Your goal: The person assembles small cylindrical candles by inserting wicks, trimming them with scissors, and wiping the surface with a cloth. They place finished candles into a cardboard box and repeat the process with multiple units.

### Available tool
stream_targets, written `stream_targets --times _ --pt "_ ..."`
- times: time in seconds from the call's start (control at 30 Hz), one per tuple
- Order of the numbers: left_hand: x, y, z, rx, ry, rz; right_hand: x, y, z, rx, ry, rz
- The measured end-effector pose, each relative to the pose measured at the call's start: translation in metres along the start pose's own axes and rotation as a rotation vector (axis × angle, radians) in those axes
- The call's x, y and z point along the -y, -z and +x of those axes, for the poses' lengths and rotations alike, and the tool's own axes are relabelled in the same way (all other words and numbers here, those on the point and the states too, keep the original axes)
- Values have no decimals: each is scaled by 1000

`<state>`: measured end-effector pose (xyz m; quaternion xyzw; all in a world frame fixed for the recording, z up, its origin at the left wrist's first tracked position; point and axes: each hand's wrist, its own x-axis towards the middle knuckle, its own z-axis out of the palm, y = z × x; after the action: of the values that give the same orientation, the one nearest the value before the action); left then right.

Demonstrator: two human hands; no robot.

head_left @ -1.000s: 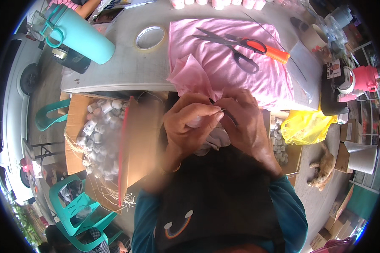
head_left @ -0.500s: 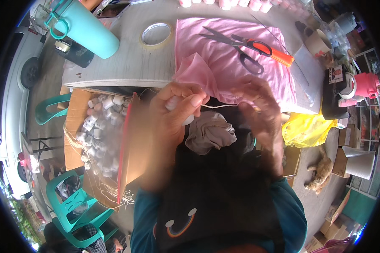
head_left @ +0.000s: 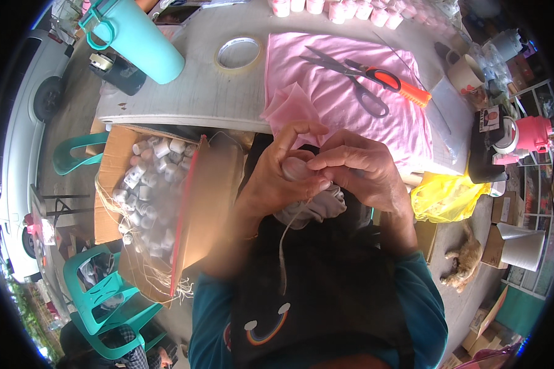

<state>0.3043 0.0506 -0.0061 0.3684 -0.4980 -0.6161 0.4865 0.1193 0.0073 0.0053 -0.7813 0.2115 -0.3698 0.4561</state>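
Note:
Both hands meet over my lap, just below the table's near edge. My left hand (head_left: 283, 175) cups a small pale cloth bundle (head_left: 311, 206) with its fingers curled around the top. My right hand (head_left: 363, 169) pinches the top of the same bundle. A thin string (head_left: 284, 243) hangs down from the bundle over my dark apron. A pink cloth (head_left: 345, 98) lies spread on the table right behind my hands, one corner drooping over the edge. Orange-handled scissors (head_left: 366, 77) rest on that cloth.
An open cardboard box (head_left: 157, 197) of small white rolls stands at my left. On the grey table (head_left: 191, 92) are a tape ring (head_left: 238, 53), a teal tumbler (head_left: 138, 37) and pink cups at the far edge. A yellow bag (head_left: 446, 194), a cat (head_left: 465, 261) and teal chairs (head_left: 108, 301) surround me.
My hands parted half a second ago, with the grey cloth showing loose between them. Now they have closed together again on the bundle, and the string hangs down.

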Motion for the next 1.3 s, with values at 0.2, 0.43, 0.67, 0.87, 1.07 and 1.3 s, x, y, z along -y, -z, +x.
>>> stream_targets --times 0.2,0.43,0.67,0.87,1.07,1.3 --pt "6 1 -1 -58 112 -126 -1 -1 -2 -81 -4 -170" --pt "10 -1 -13 -164 144 -245 -6 -1 -3 -326 -74 -233" --pt "14 -4 -14 -188 94 -675 -1 -17 -9 -180 124 -548" --pt "19 -13 -11 -223 -139 138 12 -16 -14 -260 97 -387" --pt "17 -3 -16 -183 51 -523 1 -15 -14 -242 74 -440" --pt "18 -4 -19 -197 154 -692 0 -33 -18 -149 180 -583"
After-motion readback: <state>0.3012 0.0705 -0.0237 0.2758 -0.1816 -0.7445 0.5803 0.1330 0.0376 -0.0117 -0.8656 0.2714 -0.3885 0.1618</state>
